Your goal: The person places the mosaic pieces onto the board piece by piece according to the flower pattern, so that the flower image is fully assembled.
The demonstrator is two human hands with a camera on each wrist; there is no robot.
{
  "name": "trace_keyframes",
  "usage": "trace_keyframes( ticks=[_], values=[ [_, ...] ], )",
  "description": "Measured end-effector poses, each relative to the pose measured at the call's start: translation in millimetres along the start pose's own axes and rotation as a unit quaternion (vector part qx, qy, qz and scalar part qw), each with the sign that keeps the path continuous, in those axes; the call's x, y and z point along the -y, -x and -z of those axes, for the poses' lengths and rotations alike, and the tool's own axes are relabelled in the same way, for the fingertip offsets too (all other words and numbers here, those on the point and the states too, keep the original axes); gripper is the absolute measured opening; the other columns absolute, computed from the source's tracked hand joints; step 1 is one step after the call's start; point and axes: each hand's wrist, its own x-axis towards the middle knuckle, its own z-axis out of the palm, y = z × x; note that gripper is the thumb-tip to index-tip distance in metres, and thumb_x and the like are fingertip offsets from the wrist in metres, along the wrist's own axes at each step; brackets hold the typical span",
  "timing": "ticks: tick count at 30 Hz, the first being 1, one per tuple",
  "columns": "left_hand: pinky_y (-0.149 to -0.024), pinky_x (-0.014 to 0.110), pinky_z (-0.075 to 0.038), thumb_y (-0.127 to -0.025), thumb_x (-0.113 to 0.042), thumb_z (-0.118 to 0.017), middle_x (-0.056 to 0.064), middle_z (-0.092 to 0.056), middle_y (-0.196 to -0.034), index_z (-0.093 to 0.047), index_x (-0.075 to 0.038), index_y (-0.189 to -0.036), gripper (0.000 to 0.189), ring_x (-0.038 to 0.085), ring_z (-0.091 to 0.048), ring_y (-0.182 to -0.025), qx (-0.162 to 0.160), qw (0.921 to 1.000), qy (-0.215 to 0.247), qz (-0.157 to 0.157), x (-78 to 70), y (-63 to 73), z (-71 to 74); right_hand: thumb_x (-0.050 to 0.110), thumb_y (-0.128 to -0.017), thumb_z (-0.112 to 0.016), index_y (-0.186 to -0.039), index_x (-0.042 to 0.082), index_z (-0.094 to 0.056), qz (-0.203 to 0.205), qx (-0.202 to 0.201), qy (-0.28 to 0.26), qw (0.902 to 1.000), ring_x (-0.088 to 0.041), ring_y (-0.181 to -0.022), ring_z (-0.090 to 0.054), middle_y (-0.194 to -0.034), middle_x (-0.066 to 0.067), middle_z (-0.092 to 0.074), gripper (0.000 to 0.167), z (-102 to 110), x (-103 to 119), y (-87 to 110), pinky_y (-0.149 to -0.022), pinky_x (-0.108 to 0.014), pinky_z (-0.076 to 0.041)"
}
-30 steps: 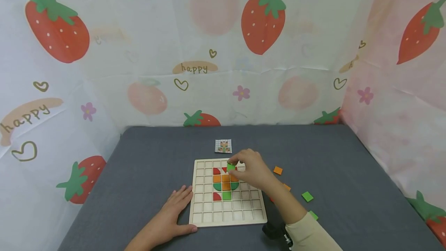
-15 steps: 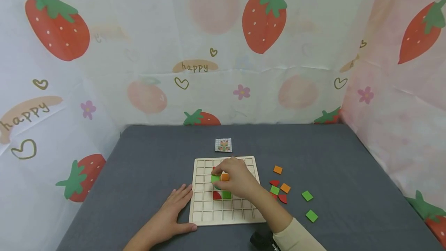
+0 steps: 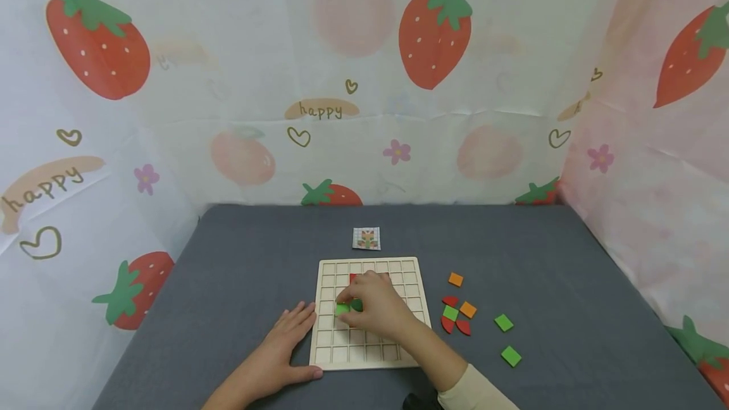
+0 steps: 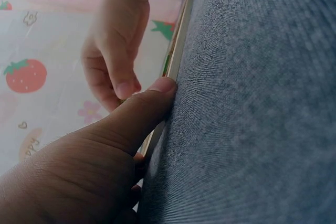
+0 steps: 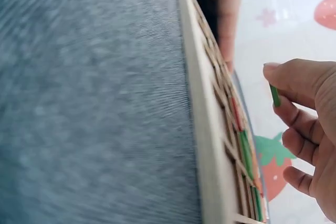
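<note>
In the head view a pale wooden grid board (image 3: 381,354) lies on the grey cloth. My right hand (image 3: 378,305) pinches a green square tile (image 3: 342,309) between thumb and index finger, over the board's left part. The right wrist view shows this green tile (image 5: 274,95) edge-on, held above the grid. My left hand (image 3: 279,340) rests with straight fingers along the board's left side, thumb at its near left corner. Partly visible on the board are a red piece (image 3: 353,278) and a dark green piece (image 3: 357,305); my right hand covers most of the others.
Right of the board lie loose pieces: orange squares (image 3: 468,309), red quarter-rounds (image 3: 464,328) and green squares (image 3: 511,356). Behind the board lies a small card (image 3: 366,238) with a coloured grid pattern. Strawberry-printed cloth (image 3: 433,144) surrounds the table.
My right hand has carried the green square from the board's upper middle leftward and nearer to me, uncovering the loose pieces at right. The left hand has stayed in place.
</note>
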Motion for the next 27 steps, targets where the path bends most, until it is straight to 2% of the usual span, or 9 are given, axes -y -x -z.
trace_keyframes(
  ticks=[5, 6, 8, 12, 14, 21, 27],
  values=[
    [-0.126, 0.021, 0.006, -0.081, -0.065, -0.076, 0.009, -0.028, -0.169, -0.038, -0.002, -0.158, 0.107, 0.035, -0.015, -0.158, 0.008, 0.9999, 0.003, 0.011, 0.7, -0.3, 0.6, 0.032, -0.085, -0.084, -0.106, 0.027, -0.082, -0.006, 0.011, 0.010, 0.9999, -0.007, -0.097, -0.054, -0.099, 0.017, -0.070, 0.022, -7.4, -0.8, -0.3, -0.089, -0.037, -0.045],
    [-0.125, 0.019, 0.007, -0.080, -0.066, -0.076, 0.009, -0.027, -0.169, -0.037, -0.002, -0.158, 0.107, 0.034, -0.014, -0.158, 0.010, 0.9998, 0.004, 0.015, 1.0, -0.4, 0.9, 0.033, -0.085, -0.085, -0.107, 0.028, -0.082, -0.006, 0.014, 0.014, 0.9998, -0.007, -0.098, -0.054, -0.100, 0.018, -0.070, 0.022, -8.7, -0.8, -0.4, -0.090, -0.037, -0.045],
    [-0.126, 0.023, 0.006, -0.080, -0.067, -0.076, 0.008, -0.026, -0.169, -0.036, -0.003, -0.159, 0.109, 0.033, -0.013, -0.158, 0.015, 0.9996, 0.005, 0.022, 1.1, -0.6, 1.5, 0.034, -0.085, -0.085, -0.107, 0.029, -0.082, -0.007, 0.020, 0.018, 0.9996, -0.008, -0.100, -0.055, -0.101, 0.018, -0.070, 0.023, -10.9, -0.7, -0.4, -0.092, -0.039, -0.046],
    [-0.126, 0.041, -0.002, -0.079, -0.067, -0.077, 0.007, -0.024, -0.170, -0.035, -0.004, -0.159, 0.110, 0.032, -0.012, -0.159, 0.021, 0.9993, 0.007, 0.030, 0.7, -0.9, 2.2, 0.037, -0.084, -0.085, -0.107, 0.030, -0.082, -0.009, 0.025, 0.026, 0.9993, -0.008, -0.103, -0.057, -0.100, 0.019, -0.070, 0.024, -13.8, -0.6, 0.3, -0.095, -0.040, -0.045],
    [-0.127, 0.043, -0.003, -0.079, -0.067, -0.077, 0.007, -0.024, -0.170, -0.036, -0.004, -0.159, 0.110, 0.032, -0.012, -0.159, 0.020, 0.9993, 0.008, 0.031, -0.1, -0.8, 2.2, 0.037, -0.084, -0.085, -0.107, 0.031, -0.082, -0.011, 0.028, 0.027, 0.9992, -0.008, -0.103, -0.057, -0.100, 0.019, -0.070, 0.023, -14.3, -0.5, 0.8, -0.094, -0.039, -0.044],
    [-0.125, 0.061, -0.011, -0.080, -0.065, -0.077, 0.010, -0.028, -0.168, -0.038, -0.002, -0.158, 0.108, 0.036, -0.016, -0.157, 0.014, 0.9996, 0.001, 0.023, -2.3, -1.5, 2.0, 0.036, -0.084, -0.084, -0.105, 0.034, -0.082, -0.015, 0.038, 0.028, 0.9988, -0.007, -0.101, -0.054, -0.100, 0.020, -0.069, 0.022, -16.2, -1.6, 1.0, -0.085, -0.032, -0.037],
    [-0.125, 0.063, -0.011, -0.079, -0.064, -0.078, 0.010, -0.027, -0.169, -0.037, -0.002, -0.158, 0.109, 0.037, -0.015, -0.157, 0.021, 0.9993, 0.009, 0.030, -1.9, -2.0, 2.3, 0.038, -0.082, -0.085, -0.105, 0.034, -0.082, -0.013, 0.042, 0.027, 0.9986, -0.005, -0.097, -0.052, -0.098, 0.020, -0.068, 0.023, -18.3, -2.3, 1.1, -0.081, -0.030, -0.033]
  ],
)
